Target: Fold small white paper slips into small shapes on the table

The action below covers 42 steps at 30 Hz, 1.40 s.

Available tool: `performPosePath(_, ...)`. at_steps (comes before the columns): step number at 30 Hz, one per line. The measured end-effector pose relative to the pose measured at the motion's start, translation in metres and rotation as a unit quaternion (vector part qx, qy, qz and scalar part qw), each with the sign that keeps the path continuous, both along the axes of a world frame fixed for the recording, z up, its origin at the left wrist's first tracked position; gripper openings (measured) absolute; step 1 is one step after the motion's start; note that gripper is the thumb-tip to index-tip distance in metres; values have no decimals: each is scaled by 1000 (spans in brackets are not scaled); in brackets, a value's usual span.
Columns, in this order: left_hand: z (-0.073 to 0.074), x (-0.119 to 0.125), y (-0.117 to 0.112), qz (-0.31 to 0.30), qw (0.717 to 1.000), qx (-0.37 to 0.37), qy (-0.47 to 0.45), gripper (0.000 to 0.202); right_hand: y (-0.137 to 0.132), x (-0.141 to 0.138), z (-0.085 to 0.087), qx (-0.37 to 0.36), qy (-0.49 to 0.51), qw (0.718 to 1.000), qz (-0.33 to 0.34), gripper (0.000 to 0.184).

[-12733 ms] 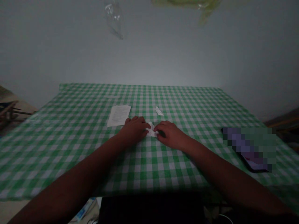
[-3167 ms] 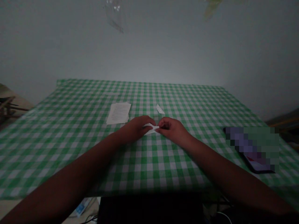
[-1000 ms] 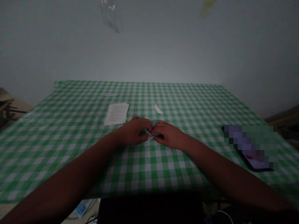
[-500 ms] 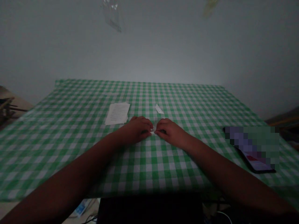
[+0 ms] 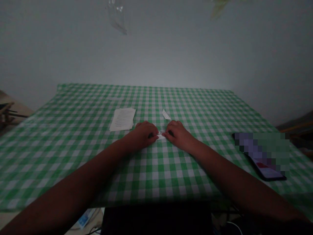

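Between my two hands, a small folded piece of white paper (image 5: 160,136) shows just above the tablecloth. My left hand (image 5: 146,133) pinches its left end, thumb toward me and fingers curled over. Its right end is in the closed thumb and fingers of my right hand (image 5: 176,133). Most of the paper is hidden behind my fingers. Just beyond my right hand lies a folded strip of printed paper (image 5: 166,114). A stack of printed paper sheets (image 5: 123,119) rests past my left hand, its edges slightly uneven.
A green-and-white checked tablecloth (image 5: 156,176) covers the table, which meets a pale wall (image 5: 158,52) at the back. On the right lies a phone (image 5: 266,171), partly blurred out. A clear plastic bag (image 5: 117,16) hangs on the wall.
My hands have shifted slightly away from me, and the fingers have changed their hold. More of the white paper shows between them. The stack and the folded strip stay in place.
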<state>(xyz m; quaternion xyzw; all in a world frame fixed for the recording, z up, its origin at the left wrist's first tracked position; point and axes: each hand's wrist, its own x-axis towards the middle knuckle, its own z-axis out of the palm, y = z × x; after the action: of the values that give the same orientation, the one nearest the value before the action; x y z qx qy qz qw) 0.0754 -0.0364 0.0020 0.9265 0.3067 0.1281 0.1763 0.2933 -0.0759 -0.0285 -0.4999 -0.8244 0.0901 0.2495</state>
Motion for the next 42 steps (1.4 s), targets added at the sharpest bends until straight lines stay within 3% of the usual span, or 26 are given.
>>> performPosePath(4,-7,1,4,21,1000,1,-12,13,0,-2,1,27,14,999,-32,16)
performPosePath(7,-9,3,5,80,997,16,-9,15,-4,-6,9,71,29,996,-41,13)
performPosePath(12,-10,7,3,160,986,44,-2,16,-14,-14,17,70,-3,995,76,23)
performPosePath(16,-8,2,6,120,992,28,-29,17,-16,-17,15,39,-43,992,108,32)
performPosePath(22,-1,-12,17,-9,992,-81,-96,16,-19,-14,17,49,-66,991,109,39)
performPosePath(30,-4,-16,17,19,992,-86,-89,13,-20,-14,17,51,-77,990,109,43)
performPosePath(36,1,-13,14,12,995,-74,-66,24,-19,-13,14,45,-85,988,118,45)
performPosePath(42,-6,-17,19,-11,998,-36,-50,14,-17,-13,16,74,-87,989,90,42)
